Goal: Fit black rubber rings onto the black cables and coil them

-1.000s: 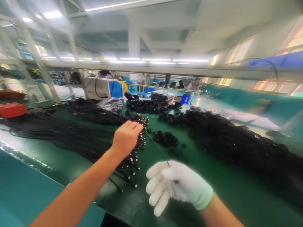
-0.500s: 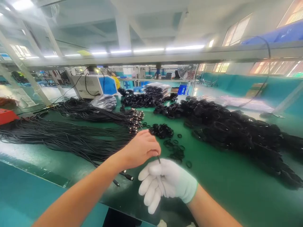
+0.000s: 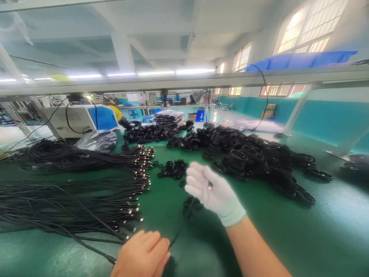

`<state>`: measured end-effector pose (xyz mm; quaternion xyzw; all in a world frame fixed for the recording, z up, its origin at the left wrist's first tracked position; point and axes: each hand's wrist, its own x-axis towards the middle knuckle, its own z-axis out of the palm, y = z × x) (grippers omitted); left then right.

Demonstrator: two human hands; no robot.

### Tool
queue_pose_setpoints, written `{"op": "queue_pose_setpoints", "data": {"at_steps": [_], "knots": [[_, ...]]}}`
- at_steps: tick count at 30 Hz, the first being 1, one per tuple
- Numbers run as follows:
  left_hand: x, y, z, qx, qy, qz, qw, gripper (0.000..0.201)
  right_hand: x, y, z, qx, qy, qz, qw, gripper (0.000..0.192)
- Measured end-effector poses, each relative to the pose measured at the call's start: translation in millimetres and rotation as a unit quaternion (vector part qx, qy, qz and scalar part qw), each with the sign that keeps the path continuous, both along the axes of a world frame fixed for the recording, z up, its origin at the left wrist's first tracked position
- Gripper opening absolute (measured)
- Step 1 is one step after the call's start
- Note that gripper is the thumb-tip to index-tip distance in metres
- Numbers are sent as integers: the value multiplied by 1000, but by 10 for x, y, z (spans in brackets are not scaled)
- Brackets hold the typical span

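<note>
My right hand [image 3: 211, 192], in a white glove, is raised over the green table [image 3: 288, 227] and pinches the plug end of a thin black cable [image 3: 181, 227]. The cable runs down and left to my bare left hand [image 3: 141, 256], which is closed around it near the table's front edge. Left of both hands lie long bundles of straight black cables [image 3: 66, 204] with metal plugs pointing right. Small black rubber rings [image 3: 173, 168] sit just beyond my right hand.
A large heap of coiled black cables [image 3: 253, 157] covers the right middle of the table. A white and blue machine [image 3: 82, 119] and a bagged bundle [image 3: 96, 140] stand at the back left. An overhead shelf rail [image 3: 173, 81] crosses the view.
My left hand slid from up near my right hand back toward me along the cable. My right hand rose and moved away from me. The view turned toward the right.
</note>
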<state>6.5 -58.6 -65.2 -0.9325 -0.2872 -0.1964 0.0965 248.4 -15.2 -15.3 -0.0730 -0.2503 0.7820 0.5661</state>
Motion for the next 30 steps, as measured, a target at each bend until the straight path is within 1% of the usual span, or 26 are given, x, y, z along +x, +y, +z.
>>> {"op": "queue_pose_setpoints", "data": {"at_steps": [1,3,5,7,8,9,11,12,14,16,18,19,21,23,24,26,28,30], "knots": [[-3,-76,57,13,-6,-15,1000,24,-51,9,-45,-8,-24,-2,1000,18],[-15,-122,263,12,-36,-23,999,25,-191,-1,-154,-3,-73,21,997,22],[-27,-33,546,-19,-83,-13,996,22,-353,-47,-256,16,-116,93,989,28],[-32,140,819,-76,-97,9,992,18,-499,-112,-323,28,-139,183,973,36],[-27,234,924,-112,-100,23,988,15,-559,-143,-341,31,-141,220,965,41],[-17,322,999,-149,-107,28,983,13,-607,-172,-351,33,-138,248,958,45],[23,463,1055,-212,-122,34,969,10,-674,-216,-355,35,-133,269,953,51],[48,515,1040,-233,-131,34,963,10,-695,-231,-354,36,-132,270,953,53],[96,603,945,-256,-147,37,955,10,-716,-249,-346,36,-133,269,953,51],[117,692,790,-281,-153,29,947,12,-711,-253,-326,30,-124,265,956,46],[88,788,600,-296,-142,24,944,20,-686,-244,-283,15,-100,249,963,38],[51,834,499,-295,-132,26,946,24,-669,-234,-254,8,-80,232,969,35],[-62,911,302,-269,-114,48,955,30,-641,-207,-193,3,-28,188,982,28],[-207,966,142,-225,-86,80,967,29,-627,-176,-144,7,20,143,989,23],[-279,986,87,-195,-67,100,973,28,-625,-162,-128,11,34,125,992,20],[-391,1003,38,-124,-35,152,980,29,-614,-142,-112,18,42,107,993,15],[-422,961,65,-80,-7,189,979,29,-574,-129,-109,28,33,97,994,11],[-356,823,135,-75,43,177,980,29,-493,-111,-108,33,13,66,997,14]]}}
